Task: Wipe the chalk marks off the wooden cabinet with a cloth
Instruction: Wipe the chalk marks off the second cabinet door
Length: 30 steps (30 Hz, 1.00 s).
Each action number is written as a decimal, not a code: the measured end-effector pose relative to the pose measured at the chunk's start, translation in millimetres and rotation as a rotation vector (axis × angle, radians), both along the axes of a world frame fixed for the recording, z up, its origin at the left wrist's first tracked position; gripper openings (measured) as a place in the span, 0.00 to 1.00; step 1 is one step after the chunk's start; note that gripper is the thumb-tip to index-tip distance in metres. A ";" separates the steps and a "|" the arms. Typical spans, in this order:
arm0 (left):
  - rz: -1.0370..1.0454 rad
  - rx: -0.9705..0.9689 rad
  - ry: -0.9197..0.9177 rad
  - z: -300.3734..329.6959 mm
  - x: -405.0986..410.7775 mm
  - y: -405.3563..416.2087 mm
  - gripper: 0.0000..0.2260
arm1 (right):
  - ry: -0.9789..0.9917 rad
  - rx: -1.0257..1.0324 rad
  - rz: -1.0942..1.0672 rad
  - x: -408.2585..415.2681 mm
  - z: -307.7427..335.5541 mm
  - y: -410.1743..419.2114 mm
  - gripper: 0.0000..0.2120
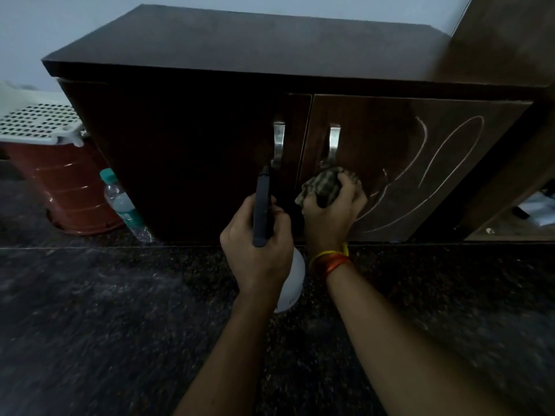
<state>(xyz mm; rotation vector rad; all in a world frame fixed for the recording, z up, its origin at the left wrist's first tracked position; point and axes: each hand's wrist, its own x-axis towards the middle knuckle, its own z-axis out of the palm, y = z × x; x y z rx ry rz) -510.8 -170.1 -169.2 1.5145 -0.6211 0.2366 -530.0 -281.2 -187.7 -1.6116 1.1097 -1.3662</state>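
Fingers [350, 187] of right hand [333, 211] clench the crumpled checked cloth [322, 183] against the dark wooden cabinet [390, 145] beside looping chalk marks [441, 154]; left hand [258, 250] grips, seemingly, a spray bottle [262, 205] for wetting

You face a cabinet [210, 130] of dark wood-grain finish, smooth with a faint sheen on the doors. Its handles [278, 144] are brushed metal. The marks [444, 163] at 3 o'clock are pale and powdery. The cloth [322, 187] is soft, crumpled, woven. The floor [120, 325] is speckled polished stone. At 9 o'clock: a clear plastic bottle [124, 205] and a glossy brown bin [66, 190].
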 end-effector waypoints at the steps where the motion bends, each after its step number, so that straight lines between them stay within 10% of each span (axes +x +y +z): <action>1: 0.004 -0.001 -0.011 0.7 1.1 0.1 0.02 | 0.009 -0.033 0.022 1.9 0.1 0.9 0.26; 11: -0.031 0.042 0.019 -12.0 5.8 9.1 0.02 | 0.421 -0.184 0.036 -23.3 -55.1 -11.6 0.16; 30: -0.076 -0.002 0.005 -20.4 5.6 -9.7 0.02 | 0.206 -0.064 0.001 -7.1 -49.8 -13.3 0.15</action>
